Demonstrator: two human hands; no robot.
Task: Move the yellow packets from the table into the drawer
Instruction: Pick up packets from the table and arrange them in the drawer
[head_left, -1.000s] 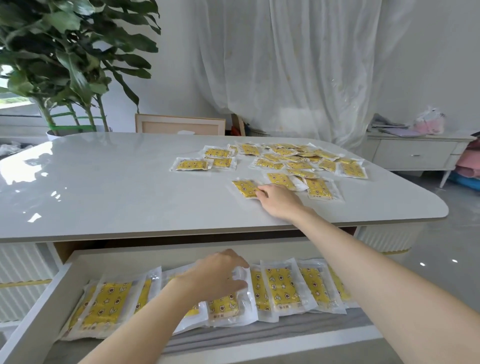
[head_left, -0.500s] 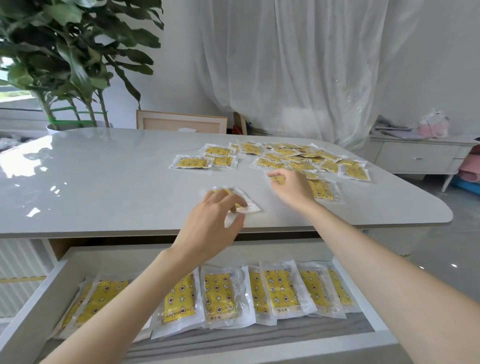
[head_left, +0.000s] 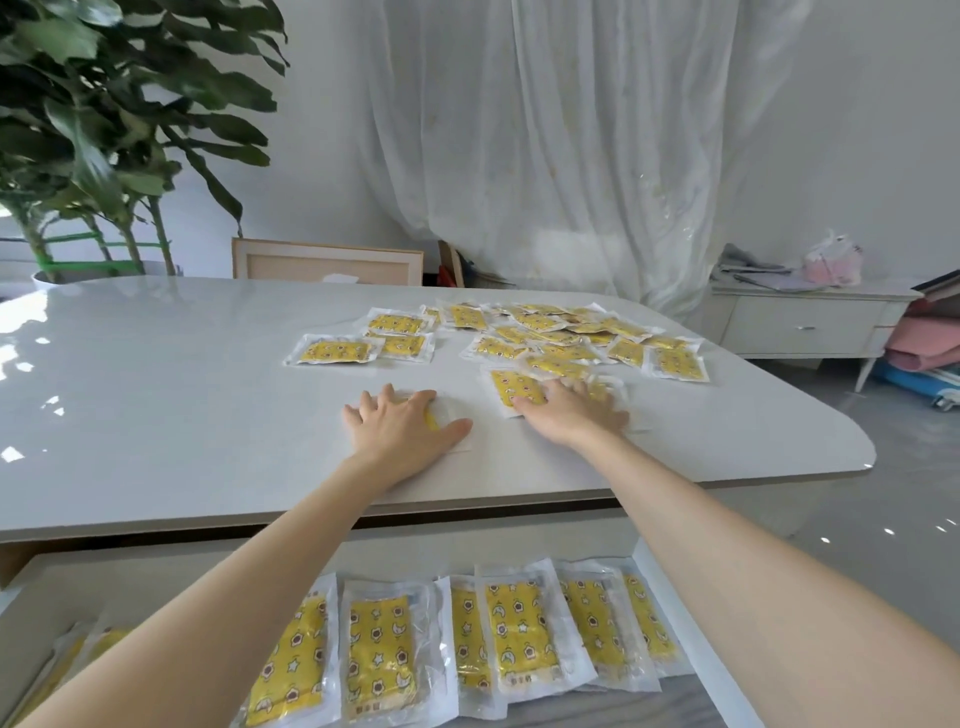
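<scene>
A: Left grip?
B: The left hand (head_left: 402, 428) is being laid flat, fingers spread, on one yellow packet (head_left: 435, 418) near the front of the bench (head_left: 156, 395). The packet is being pressed under the palm, not pinched; only a yellow sliver and its clear edge are being shown beside the thumb.

A: Right grip?
B: The right hand (head_left: 574, 415) is being spread palm-down across two packets (head_left: 517, 389), fingers open, nothing being enclosed. One packet is being left partly exposed at the fingertips; the other is mostly being hidden.

A: Farther out?
B: A loose scatter of packets (head_left: 571, 338) is being seen beyond the right hand, overlapping toward the far right of the bench. Three more (head_left: 363, 340) are being seen apart to the left of it.

A: Drawer?
B: The drawer (head_left: 156, 577) is being held open below the bench edge, under both forearms. A row of packets (head_left: 519, 634) is being seen inside, overlapping side by side, long sides toward the viewer.
</scene>
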